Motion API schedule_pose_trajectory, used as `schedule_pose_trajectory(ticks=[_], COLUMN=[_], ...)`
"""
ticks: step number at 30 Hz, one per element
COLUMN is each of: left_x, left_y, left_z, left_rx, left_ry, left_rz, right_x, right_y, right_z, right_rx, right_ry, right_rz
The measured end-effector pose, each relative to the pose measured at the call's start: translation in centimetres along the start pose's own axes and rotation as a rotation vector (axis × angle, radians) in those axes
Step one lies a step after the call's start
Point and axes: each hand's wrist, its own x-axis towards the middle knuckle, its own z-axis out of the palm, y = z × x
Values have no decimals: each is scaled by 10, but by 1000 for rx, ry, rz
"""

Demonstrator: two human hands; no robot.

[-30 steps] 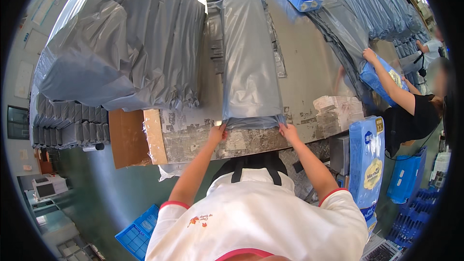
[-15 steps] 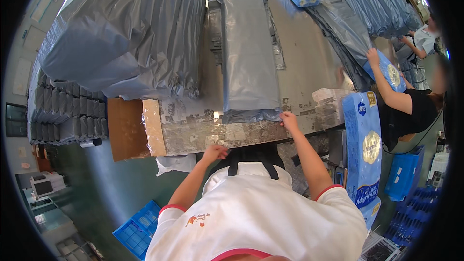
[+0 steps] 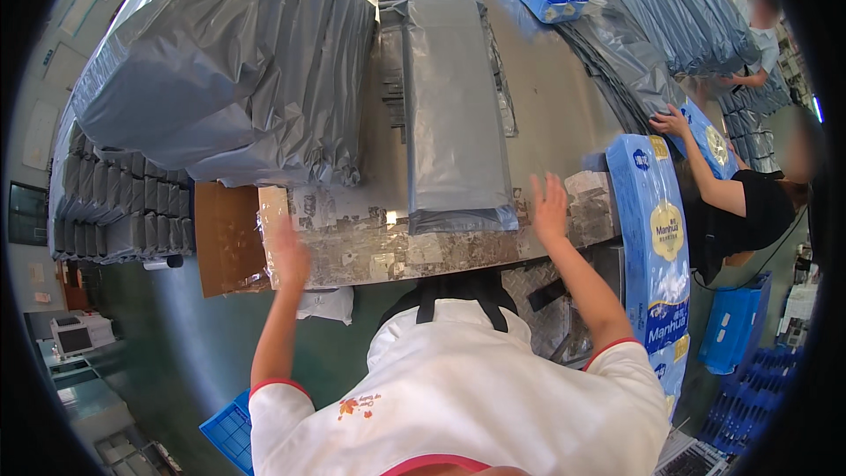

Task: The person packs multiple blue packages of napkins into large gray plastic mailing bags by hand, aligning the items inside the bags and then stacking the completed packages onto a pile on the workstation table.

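A long grey plastic mailer bag [image 3: 458, 106], bulging with something inside, lies lengthwise on the metal table, its near end close to the front edge. Flat grey bags show from under its far part. My right hand [image 3: 551, 210] is just right of the bag's near corner, fingers spread, holding nothing. Beside the cardboard box at the table's left front is my left hand [image 3: 289, 256], blurred by motion, its fingers stretched out and free of any object. Neither hand touches the bag.
A tall heap of filled grey bags [image 3: 220, 70] crowds the left of the table above an open cardboard box [image 3: 231, 238]. At my right stands a blue tissue pack [image 3: 654, 238]. A co-worker [image 3: 749, 211] at the right handles another blue pack by grey bags.
My right hand has let go of the bag's near corner and moved right and up, opening. My left hand has swung left from the table's front edge to the box.
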Motion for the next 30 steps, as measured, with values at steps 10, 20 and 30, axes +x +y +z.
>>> schedule_pose_trajectory(ticks=[10,20,30], left_x=[76,115,123], left_y=[156,152,134], left_z=[104,134,103], left_rx=[325,220,-738], left_ry=[-110,-425,-824], left_rz=[1202,987,270], right_x=[53,85,77], right_y=[-9,8,32], right_z=[26,57,52], right_rx=[-135,66,981], right_ry=[32,-17,-120], right_rz=[-1129,-948,-251])
